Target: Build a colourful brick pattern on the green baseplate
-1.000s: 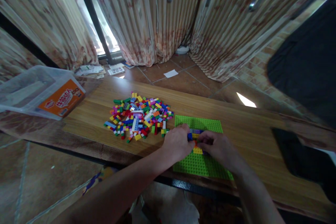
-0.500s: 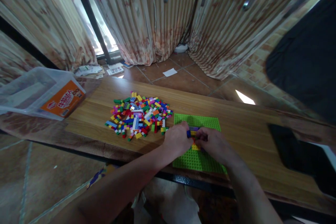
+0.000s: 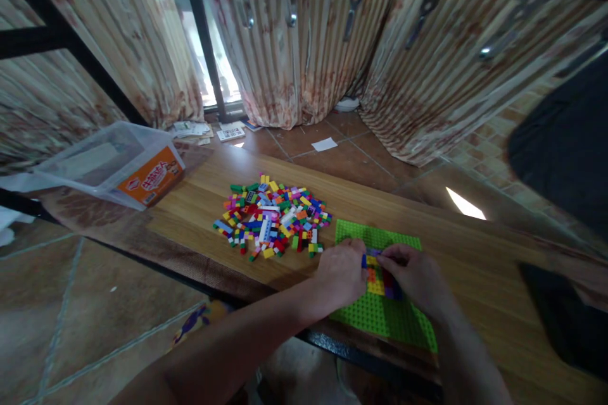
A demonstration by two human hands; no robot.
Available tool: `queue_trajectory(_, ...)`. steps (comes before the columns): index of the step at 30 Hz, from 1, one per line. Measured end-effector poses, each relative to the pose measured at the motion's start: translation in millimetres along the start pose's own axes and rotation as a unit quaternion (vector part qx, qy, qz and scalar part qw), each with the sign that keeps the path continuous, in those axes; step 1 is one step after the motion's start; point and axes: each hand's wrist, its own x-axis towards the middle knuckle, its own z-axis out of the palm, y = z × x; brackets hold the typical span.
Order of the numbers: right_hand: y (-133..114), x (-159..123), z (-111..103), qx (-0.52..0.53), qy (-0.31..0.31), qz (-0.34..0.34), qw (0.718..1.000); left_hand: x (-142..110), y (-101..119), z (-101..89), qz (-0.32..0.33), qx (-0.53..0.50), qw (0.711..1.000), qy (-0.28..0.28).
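Two bare hands are resting over the green studded baseplate (image 3: 380,323) in the head view, where a multicoloured brick assembly (image 3: 375,281) is sitting near its middle. The left hand's (image 3: 342,271) fingers are curling beside the assembly; the right hand's (image 3: 415,275) are bending close together at its far right corner. Whether either is gripping a brick, I cannot tell. Uneven pressing could be leaving bricks crooked. The assembly's visible part is seemingly running lengthwise between the baseplate's far and near edges, hands partly hiding it.

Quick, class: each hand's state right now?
Left hand: curled at the building bricks; grip cannot be told.
Right hand: curled over their right side; grip cannot be told.
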Motion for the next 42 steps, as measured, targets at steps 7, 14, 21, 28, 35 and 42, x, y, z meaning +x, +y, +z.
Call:
queue_trajectory(7,-1.4,12.6,5.3,-0.055,0.035,0.047,0.997,15.4,-3.8,-0.3,0.031,0.001,0.999,0.009)
queue_trajectory(14,-40.1,5.2,15.0,0.017,0.065,0.014,0.998,16.8,-28.4,-39.5,0.021,-0.039,0.994,0.103)
queue_trajectory(21,-85.4,-12.3,62.3,0.11,0.009,-0.131,0.985,16.7,-88.0,-107.3,-0.052,-0.195,0.921,0.334)
queue_trajectory(28,-122.1,-26.7,109.0,0.08,-0.039,-0.26,0.961,14.3,-115.9,-131.0,-0.049,-0.39,0.818,0.42)
queue_trajectory(35,-128.9,-35.2,137.0,0.031,-0.049,-0.3,0.952,4.1,-112.7,-141.5,-0.054,-0.469,0.772,0.425)
queue_trajectory(42,-141.4,-38.2,147.1,-0.005,-0.049,-0.342,0.938,-1.8,-114.1,-147.1,-0.062,-0.513,0.74,0.43)
